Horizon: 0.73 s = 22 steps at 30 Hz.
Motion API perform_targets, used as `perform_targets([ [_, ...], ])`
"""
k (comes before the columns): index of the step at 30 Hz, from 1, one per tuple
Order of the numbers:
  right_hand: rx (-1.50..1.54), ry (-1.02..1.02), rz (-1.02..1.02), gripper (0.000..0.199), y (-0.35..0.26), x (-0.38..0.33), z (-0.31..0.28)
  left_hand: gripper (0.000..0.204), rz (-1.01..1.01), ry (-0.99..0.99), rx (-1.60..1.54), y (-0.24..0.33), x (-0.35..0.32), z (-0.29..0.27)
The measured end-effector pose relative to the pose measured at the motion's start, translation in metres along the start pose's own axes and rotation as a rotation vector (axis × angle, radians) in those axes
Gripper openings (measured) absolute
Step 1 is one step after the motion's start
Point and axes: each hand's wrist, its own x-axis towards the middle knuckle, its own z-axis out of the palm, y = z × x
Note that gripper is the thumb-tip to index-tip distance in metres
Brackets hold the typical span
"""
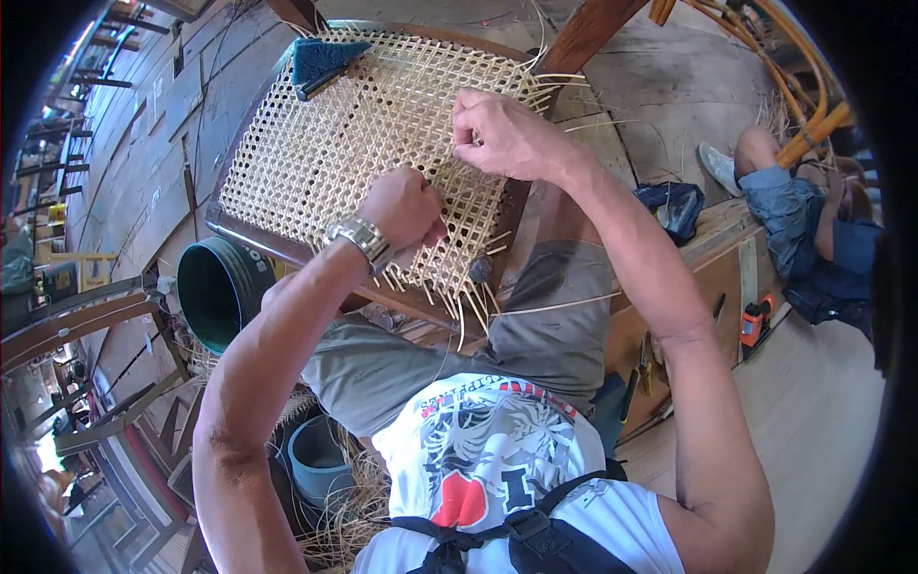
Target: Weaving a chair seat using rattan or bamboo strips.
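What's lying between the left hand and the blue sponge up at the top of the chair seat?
In the head view, only open woven cane seat lies between the left hand and the blue sponge; nothing else rests on that stretch.

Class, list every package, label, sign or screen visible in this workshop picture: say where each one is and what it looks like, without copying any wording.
Printed white label: on the rim of the dark green round bucket, left of the woven cane chair seat; small, pale marking on green.
Printed chest design: on the person's white T-shirt, lower middle; red, black and grey picture.
No packages, signs or screens show.
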Motion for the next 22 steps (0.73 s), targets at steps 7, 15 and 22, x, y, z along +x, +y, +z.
perform_targets([
  [7,-0.008,-0.132,0.034,0.024,-0.004,0.0,0.008,0.041,0.295,0.045,0.278,-0.019,0.009,-0.001],
  [15,-0.021,0.129,-0.084,0.014,-0.003,-0.025,0.035,0.052,0.147,0.318,0.435,-0.036,-0.013,-0.004],
  [22,0.077,0.295,-0.017,0.04,-0.001,-0.046,0.013,0.042,-0.172,0.602,0.533,-0.167,-0.117,-0.11],
])
